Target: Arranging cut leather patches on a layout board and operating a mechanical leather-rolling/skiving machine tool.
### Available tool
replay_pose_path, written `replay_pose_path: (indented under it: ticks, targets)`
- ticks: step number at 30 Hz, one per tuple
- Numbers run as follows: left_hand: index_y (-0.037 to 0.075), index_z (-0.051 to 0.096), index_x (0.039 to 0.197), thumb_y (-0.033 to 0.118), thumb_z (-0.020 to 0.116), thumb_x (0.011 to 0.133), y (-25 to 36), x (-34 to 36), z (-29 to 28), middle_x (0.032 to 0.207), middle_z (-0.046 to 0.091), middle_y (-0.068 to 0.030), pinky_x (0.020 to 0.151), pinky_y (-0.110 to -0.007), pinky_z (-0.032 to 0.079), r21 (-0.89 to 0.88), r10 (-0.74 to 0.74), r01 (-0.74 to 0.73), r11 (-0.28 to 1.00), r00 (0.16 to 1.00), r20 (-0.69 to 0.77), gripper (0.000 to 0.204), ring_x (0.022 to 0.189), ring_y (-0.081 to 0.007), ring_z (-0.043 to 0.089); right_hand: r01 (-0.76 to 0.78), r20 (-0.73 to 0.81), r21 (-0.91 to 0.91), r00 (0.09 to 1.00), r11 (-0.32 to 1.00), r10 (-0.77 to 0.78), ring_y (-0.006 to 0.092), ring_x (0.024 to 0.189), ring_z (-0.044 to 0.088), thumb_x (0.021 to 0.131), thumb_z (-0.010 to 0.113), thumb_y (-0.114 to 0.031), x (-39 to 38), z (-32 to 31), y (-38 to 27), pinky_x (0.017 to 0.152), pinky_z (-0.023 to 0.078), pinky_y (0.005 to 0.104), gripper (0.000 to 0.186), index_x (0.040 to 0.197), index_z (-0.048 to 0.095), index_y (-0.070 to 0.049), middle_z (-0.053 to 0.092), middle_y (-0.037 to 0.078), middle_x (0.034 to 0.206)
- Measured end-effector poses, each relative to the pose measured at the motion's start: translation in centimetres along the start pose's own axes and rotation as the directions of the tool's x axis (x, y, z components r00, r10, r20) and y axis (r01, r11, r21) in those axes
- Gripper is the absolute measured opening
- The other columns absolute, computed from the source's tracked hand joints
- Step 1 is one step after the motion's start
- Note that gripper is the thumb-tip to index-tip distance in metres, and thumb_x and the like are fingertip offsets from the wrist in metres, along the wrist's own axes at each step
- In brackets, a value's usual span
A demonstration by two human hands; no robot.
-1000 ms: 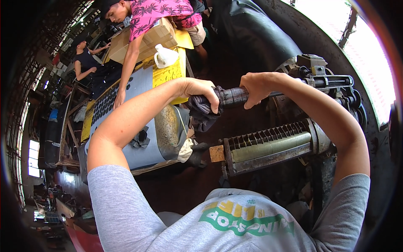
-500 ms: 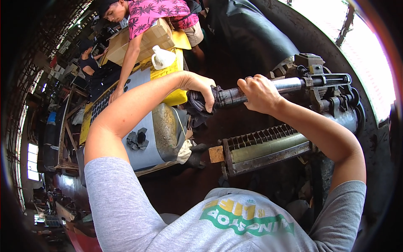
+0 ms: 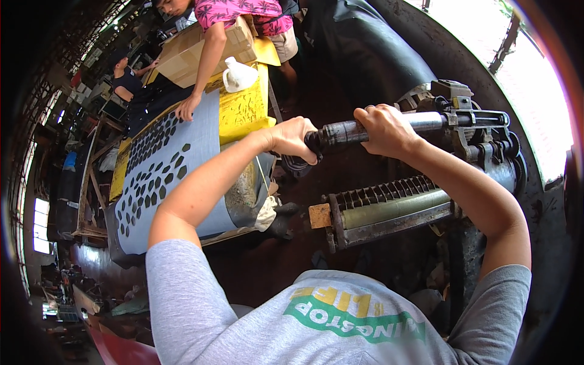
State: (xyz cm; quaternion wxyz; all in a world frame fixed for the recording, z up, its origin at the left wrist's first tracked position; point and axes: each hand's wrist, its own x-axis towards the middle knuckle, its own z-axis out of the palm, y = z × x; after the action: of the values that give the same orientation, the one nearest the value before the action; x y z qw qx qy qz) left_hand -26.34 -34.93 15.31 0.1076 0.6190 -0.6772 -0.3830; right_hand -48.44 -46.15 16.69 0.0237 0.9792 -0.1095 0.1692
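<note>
Both my hands grip a dark greasy metal lever bar (image 3: 338,131) that sticks out leftward from a black machine (image 3: 480,140). My left hand (image 3: 293,139) is closed round the bar's black end. My right hand (image 3: 384,129) is closed round the bar further right, near where it turns shiny and enters the machine's gears. Below the bar lies a ribbed metal roller (image 3: 389,207) with a wooden block at its left end.
A grey-blue sheet (image 3: 159,176) punched with several hexagonal holes lies on a bench at left, with yellow sheets (image 3: 243,106) and a white jug (image 3: 238,75) behind. A person in a pink shirt (image 3: 240,12) leans a hand on the sheet. Another person sits far left. A large black drum (image 3: 365,48) curves behind.
The view has shifted, so the bar and my hands sit lower and further left in the picture. The punched sheet shows more fully. My grip on the bar stays the same.
</note>
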Motion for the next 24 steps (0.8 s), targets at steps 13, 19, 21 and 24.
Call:
replay_pose_path:
  ticks: [13,19,21,24]
  targets:
    - [0.011,0.063,0.084,0.035,0.081,0.07,-8.0,-4.6,10.2,0.082,0.066,-0.0004,0.073,-0.027,0.05,-0.851,-0.592,-0.496,0.172,0.639,-0.492,0.033,0.074,-0.0104,0.062,-0.045,0.026,0.068,0.999,0.997,0.044,0.0369,0.084,0.059,0.06,0.069,-0.008,0.2,-0.7,-0.8,0.075,0.047,0.0447,0.031,0.085,0.052,-0.001,0.06,0.019,0.078]
    - [0.009,0.059,0.103,0.051,0.069,0.074,-6.6,-9.0,10.0,0.096,0.065,-0.0043,0.079,-0.036,0.054,-0.733,-0.346,-0.645,-0.217,0.753,-0.56,0.052,0.086,-0.0164,0.064,0.013,0.016,0.104,1.0,0.995,-0.015,0.0374,0.081,0.059,0.06,0.069,-0.011,0.1,-1.3,-0.9,0.074,0.047,0.0444,0.034,0.087,0.052,0.002,0.059,0.02,0.078]
    - [0.009,0.058,0.107,0.061,0.06,0.073,-6.1,-9.9,9.9,0.097,0.063,-0.0033,0.079,-0.039,0.053,-0.653,-0.307,-0.708,-0.269,0.706,-0.639,0.063,0.088,-0.0187,0.062,-0.017,0.057,0.1,0.998,0.995,0.011,0.0376,0.079,0.059,0.061,0.068,-0.01,0.0,-1.4,-0.6,0.073,0.047,0.0448,0.033,0.086,0.052,0.002,0.059,0.021,0.077]
    - [0.008,0.058,0.106,0.062,0.059,0.074,-5.3,-10.4,9.2,0.096,0.063,-0.0043,0.076,-0.037,0.053,-0.61,-0.291,-0.729,-0.312,0.684,-0.669,0.062,0.086,-0.0179,0.062,0.039,0.102,0.169,0.993,0.985,-0.057,0.0387,0.083,0.055,0.061,0.069,-0.009,0.2,-1.9,-0.6,0.077,0.043,0.0438,0.038,0.091,0.049,0.001,0.055,0.019,0.079]
